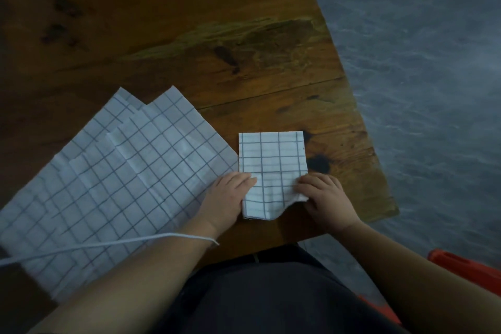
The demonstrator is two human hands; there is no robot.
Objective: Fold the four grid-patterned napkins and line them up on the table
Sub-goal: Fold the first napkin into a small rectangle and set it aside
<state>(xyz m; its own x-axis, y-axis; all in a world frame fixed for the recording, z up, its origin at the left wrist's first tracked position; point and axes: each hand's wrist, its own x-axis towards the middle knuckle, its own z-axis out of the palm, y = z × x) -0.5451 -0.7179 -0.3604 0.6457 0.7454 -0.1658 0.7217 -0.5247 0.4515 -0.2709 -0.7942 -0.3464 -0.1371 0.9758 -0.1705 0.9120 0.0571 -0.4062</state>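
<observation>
Hands on folded napkin: your left hand presses its left edge with straight fingers, your right hand pinches its right edge with curled fingers. Napkin lies by the near right corner of the desk. Unfolded napkins overlap just left of it.

Left hand, right hand bare; dark clothing; white cord.

Dim, bluish light. Worn brown wooden table, dark knots and stains, a pale scuffed patch mid-surface. Grey mottled floor lies beyond the table's right edge, with an orange object partly cut off.
</observation>
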